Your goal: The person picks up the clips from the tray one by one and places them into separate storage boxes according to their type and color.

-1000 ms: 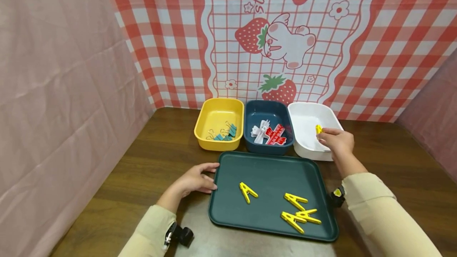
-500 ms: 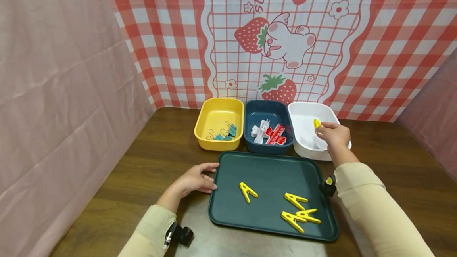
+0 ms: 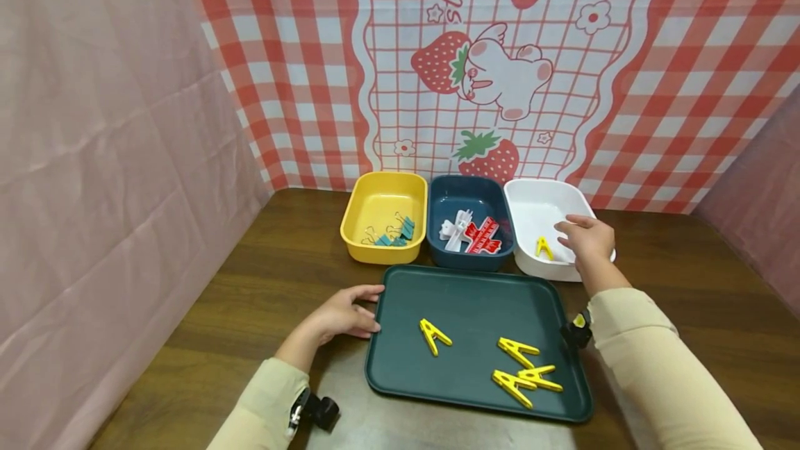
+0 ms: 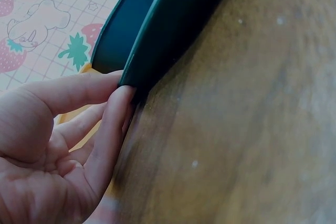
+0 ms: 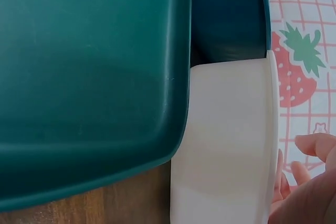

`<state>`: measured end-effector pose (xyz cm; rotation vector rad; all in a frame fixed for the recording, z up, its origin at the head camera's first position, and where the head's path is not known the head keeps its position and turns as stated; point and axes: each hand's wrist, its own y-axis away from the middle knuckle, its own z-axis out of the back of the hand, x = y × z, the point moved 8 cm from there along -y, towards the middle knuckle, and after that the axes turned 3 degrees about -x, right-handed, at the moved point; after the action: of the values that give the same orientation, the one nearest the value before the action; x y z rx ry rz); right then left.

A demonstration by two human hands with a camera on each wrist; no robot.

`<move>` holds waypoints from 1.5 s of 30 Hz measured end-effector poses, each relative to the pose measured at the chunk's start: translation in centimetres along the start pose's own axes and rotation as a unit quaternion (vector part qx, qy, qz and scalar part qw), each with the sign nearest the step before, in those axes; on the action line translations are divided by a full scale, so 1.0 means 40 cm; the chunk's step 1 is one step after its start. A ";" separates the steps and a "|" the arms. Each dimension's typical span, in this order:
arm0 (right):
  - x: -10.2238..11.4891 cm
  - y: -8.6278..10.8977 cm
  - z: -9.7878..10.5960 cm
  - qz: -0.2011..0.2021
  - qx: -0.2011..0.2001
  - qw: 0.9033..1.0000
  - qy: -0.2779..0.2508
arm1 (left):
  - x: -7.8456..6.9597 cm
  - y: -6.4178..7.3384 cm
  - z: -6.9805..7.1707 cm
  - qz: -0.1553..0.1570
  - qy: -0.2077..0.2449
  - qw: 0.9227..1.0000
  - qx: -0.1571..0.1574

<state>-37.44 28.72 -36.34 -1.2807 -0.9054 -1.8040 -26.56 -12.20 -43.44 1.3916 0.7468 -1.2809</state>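
My right hand (image 3: 585,238) is over the white bin (image 3: 521,259), its fingers apart and nothing between them. Below and left of those fingers, a yellow clothespin (image 3: 544,248) lies in that bin. In the right wrist view my right hand (image 5: 310,187) shows just past the bin's rim. My left hand (image 3: 344,312) pinches the left edge of the dark green tray (image 3: 462,297); the left wrist view shows thumb and finger at its rim (image 4: 131,72). On the tray lie one yellow clothespin (image 3: 434,337) left of middle and a group of yellow clothespins (image 3: 515,387) near the right front.
A yellow bin (image 3: 382,189) with teal binder clips (image 3: 406,228) stands at the left of the row. Between it and the white bin is a dark blue bin (image 3: 465,189) holding white and red clips (image 3: 482,236). A checked curtain (image 3: 300,89) hangs behind them.
The right hand has let go of a yellow clothespin, which now lies in the white bin. Before that, the hand moved slightly left. The left hand and tray have not moved.
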 end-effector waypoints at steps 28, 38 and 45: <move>0.010 0.094 -0.023 0.051 0.016 0.998 -0.034 | -0.002 0.004 -0.001 -0.005 -0.003 1.000 -0.006; 0.013 0.135 -0.044 0.079 0.038 0.995 -0.044 | -0.003 0.006 -0.003 -0.004 -0.002 1.000 -0.008; 0.020 0.175 -0.068 0.086 0.067 0.993 -0.051 | -0.004 0.008 -0.004 -0.006 0.000 1.000 -0.006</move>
<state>-32.78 22.86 -35.35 -1.3329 -0.9256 -1.5306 -26.25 -12.10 -43.22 1.3782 0.7623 -1.2837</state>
